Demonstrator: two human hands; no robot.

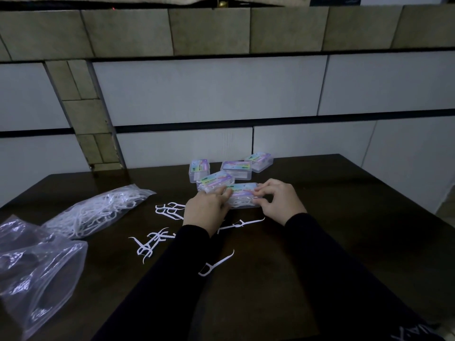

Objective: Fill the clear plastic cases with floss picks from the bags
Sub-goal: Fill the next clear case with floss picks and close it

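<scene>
Dark wood-grain table point(344, 217): flat, matte. Crumpled clear bag point(37, 267) at 8 o'clock, no picks visible inside. Second clear bag point(98, 210) at 9 o'clock, packed with white floss picks. Held case point(242, 196) near table centre: clear rectangular plastic, iridescent label on lid, white picks inside; long axis runs 9-to-3. Left hand point(205, 212) grips case's 9 o'clock end, fingers curled over it. Right hand point(278, 203) pinches 3 o'clock end. Four similar cases point(236, 169) clustered at 12 o'clock, axes mixed. Loose picks point(150, 244) scattered from 9 to 6 o'clock: thin, white, hooked tails.
</scene>
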